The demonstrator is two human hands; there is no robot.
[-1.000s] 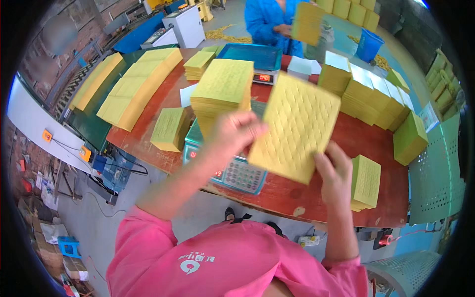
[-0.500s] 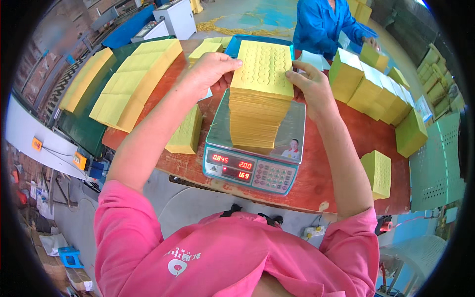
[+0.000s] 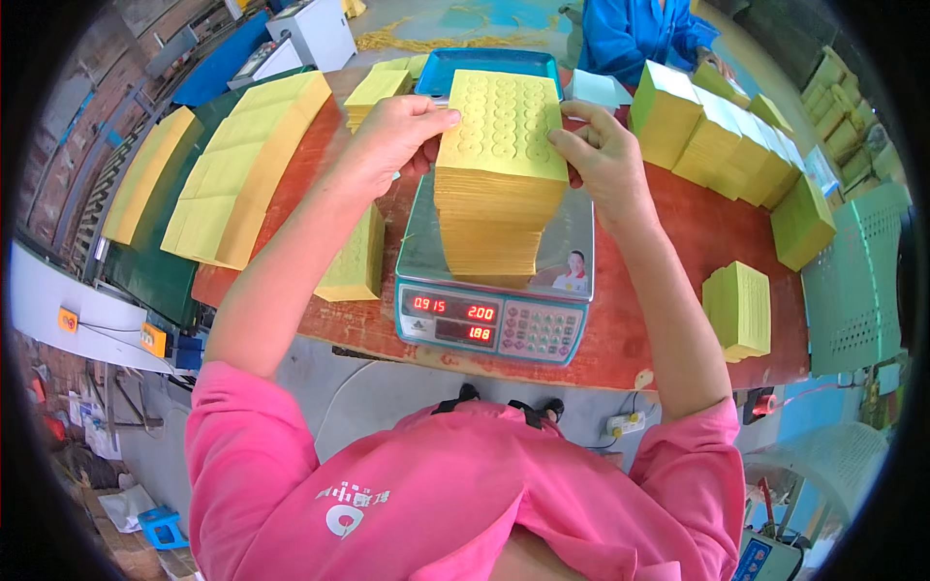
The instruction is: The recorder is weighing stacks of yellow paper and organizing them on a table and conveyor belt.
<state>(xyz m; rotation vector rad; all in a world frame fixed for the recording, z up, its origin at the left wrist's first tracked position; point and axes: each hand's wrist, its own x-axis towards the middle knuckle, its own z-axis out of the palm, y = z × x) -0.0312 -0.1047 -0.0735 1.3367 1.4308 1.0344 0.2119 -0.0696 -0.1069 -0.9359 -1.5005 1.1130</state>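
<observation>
Yellow paper stack (image 3: 489, 213) stands on the platform of a digital scale (image 3: 547, 334), its top sheet embossed with rows of round coin-like marks. Its upper part juts out a little past the narrower-looking lower part. Left hand (image 3: 399, 136) has its fingers clamped on the stack's left edge near the top, thumb at the rim of the top sheet and the others curled below. Right hand (image 3: 605, 160) holds the opposite edge likewise, thumb and forefinger at the rim. The scale's panel shows lit red digits beside a keypad, and it rests on a red surface (image 3: 622, 300). Just left of it lies a small yellow block (image 3: 356, 257), partly hidden by the left forearm; a second yellow block (image 3: 738, 310) is well apart to the right. Behind the stack is a blue tray (image 3: 492, 60), with pale sheets (image 3: 598, 89) near it. Farther out, a row of stacks (image 3: 712, 140) lines the right side, long yellow rows (image 3: 247, 160) the left. A co-worker in blue (image 3: 625, 39) is beyond.
</observation>
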